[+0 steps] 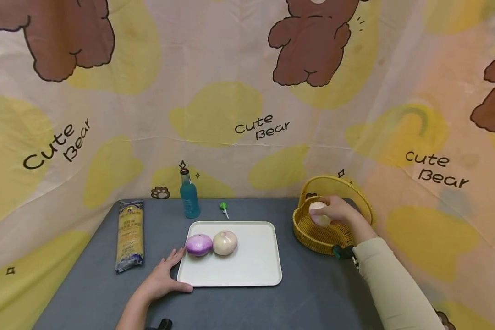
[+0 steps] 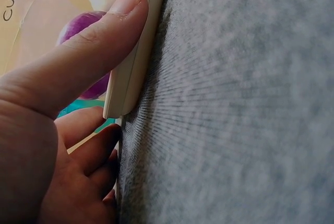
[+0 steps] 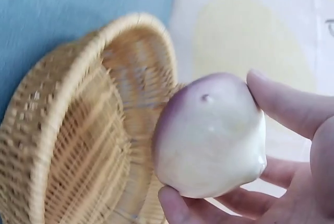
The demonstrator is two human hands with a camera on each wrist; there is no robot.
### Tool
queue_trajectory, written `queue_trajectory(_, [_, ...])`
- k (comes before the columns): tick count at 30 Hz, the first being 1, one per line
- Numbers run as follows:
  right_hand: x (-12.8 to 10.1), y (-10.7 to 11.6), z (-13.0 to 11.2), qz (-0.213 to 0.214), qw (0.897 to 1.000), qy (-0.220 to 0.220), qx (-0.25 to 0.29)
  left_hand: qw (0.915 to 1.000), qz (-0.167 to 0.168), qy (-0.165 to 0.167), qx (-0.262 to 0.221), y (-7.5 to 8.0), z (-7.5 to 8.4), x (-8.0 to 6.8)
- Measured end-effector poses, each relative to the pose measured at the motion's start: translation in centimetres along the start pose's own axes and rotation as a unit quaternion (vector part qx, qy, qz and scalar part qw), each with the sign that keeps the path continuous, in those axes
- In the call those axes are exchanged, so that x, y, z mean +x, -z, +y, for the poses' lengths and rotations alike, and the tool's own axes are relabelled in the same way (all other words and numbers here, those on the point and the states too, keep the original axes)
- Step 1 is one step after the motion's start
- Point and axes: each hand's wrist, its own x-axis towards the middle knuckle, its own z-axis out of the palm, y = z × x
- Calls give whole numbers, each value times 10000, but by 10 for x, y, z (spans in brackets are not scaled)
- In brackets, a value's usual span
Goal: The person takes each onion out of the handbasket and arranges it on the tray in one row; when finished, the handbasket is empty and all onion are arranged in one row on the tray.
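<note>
My right hand [image 1: 337, 211] grips a pale, purple-tinged bulb [image 1: 318, 213] just above the yellow wicker basket [image 1: 313, 233] at the right; in the right wrist view the bulb [image 3: 209, 135] sits between thumb and fingers over the basket [image 3: 68, 130]. A white tray [image 1: 247, 266] in the middle carries a purple onion [image 1: 199, 244] and a pale onion [image 1: 225, 242] side by side. My left hand [image 1: 165, 277] lies flat on the table, its thumb against the tray's near-left corner [image 2: 133, 72], fingers straight.
A packet of noodles [image 1: 129, 234] lies at the left of the grey table [image 1: 321, 293]. A blue bottle [image 1: 189, 194] and a green lollipop [image 1: 224, 208] stand behind the tray. A bear-print cloth [image 1: 247, 101] backs the table.
</note>
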Motion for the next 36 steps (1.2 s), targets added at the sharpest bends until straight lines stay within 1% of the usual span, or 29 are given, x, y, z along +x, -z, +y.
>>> queue_trajectory(5, [-10,-10,-11,352,9989,273,-137,10000,4,-8,1,0,-1,-1])
queue_trajectory(9, [-17,-18,-19,552,9975,432,-85,10000,-30,31,-17,0,-1,-1])
queue_trajectory(17, [-27,-34,-30,1049,9907,861,-132,9999,-55,136,-44,0,0,-1])
queue_trajectory(21, [-32,-42,-34,1154,9884,989,11,9998,-70,177,-48,0,0,0])
queue_trajectory(24, [-37,-50,-37,1146,9880,1015,189,9997,-97,228,-63,0,-1,1])
queue_trajectory(30, [-39,-71,-41,1225,9852,1115,440,9997,-83,209,-46,0,-1,2])
queue_trajectory(36, [-33,-99,-44,1448,9782,1448,345,10000,-38,79,-48,-1,-4,1])
